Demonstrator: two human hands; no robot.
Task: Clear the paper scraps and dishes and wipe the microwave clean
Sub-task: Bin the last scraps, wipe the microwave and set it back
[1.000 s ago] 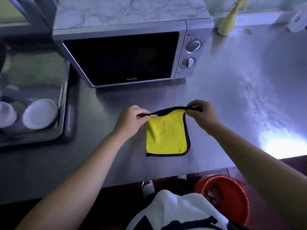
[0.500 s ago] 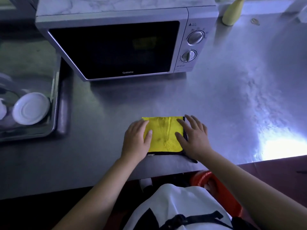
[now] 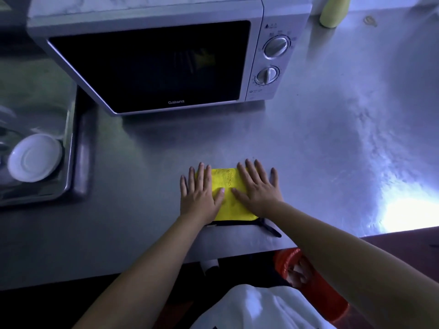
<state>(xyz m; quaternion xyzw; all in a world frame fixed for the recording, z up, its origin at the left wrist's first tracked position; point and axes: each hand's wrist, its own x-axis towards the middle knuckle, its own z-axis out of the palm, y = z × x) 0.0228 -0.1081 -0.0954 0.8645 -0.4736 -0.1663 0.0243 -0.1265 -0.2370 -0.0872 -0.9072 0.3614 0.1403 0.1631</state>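
Stainless steel counter [image 3: 320,143], dim bluish light, glare at the right edge.

Item 1. Galanz microwave [image 3: 147,67]: at the back of the counter, door closed, two dials on its right panel.

Item 2. Yellow microfibre cloth [image 3: 226,203], black trim: lying flat near the counter's front edge, well apart from the microwave. A second ago we held it stretched by its top edge, one corner pinched in each hand. Now it is doubled over on itself, the black trim gathered at the near side with one loose tail poking out to the right.

Item 3. Left hand [image 3: 198,198]: palm down on the cloth's left part, fingers straight and slightly spread, no longer pinching.

Item 4. Right hand [image 3: 257,191]: palm down on the right part, fingers spread, little finger off the cloth on bare steel.

Item 5. Sink [image 3: 70,148], left: a white saucer [image 3: 34,157] inside.

Item 6. Yellow-green bottle [image 3: 333,13], back right. Red bucket [image 3: 281,260], below the counter edge.

Assessment: we see no scraps or dishes on the counter, so clearing looks done. We judge the fold is being pressed flat, either as a wiping pad or to put the cloth away; we cannot tell which.
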